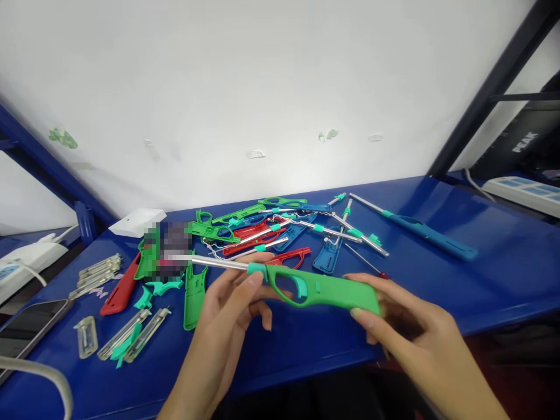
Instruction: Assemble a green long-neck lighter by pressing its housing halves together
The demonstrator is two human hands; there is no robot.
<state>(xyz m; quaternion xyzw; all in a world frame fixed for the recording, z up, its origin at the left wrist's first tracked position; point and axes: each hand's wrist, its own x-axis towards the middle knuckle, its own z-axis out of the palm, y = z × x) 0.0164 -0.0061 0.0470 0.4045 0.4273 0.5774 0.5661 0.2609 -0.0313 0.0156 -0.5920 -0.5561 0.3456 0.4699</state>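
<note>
We are holding a green lighter [336, 291] over the blue surface [415, 280], its handle spanning the gap between our two hands. Our left fingers [245, 294] are pinching the teal collar [256, 268], nearly together, while the lower ones are curling loosely beneath. Our right fingers [380, 329] are gripping the handle's far end, parted only by its thickness. The metal tube [223, 262] is pointing out leftward past our left fingers, its tip hidden by a blurred patch.

Just left of our left fingers, a green shell [195, 297] is lying on the surface; farther left, a red handle [120, 291], clear tanks [87, 337] and a phone [39, 318] are resting. Beyond our left fingers, red shells [291, 256] and blue shells [327, 254] are lying among loose tubes [336, 232]. Beyond our right fingers, a blue lighter [433, 236] is lying well apart.
</note>
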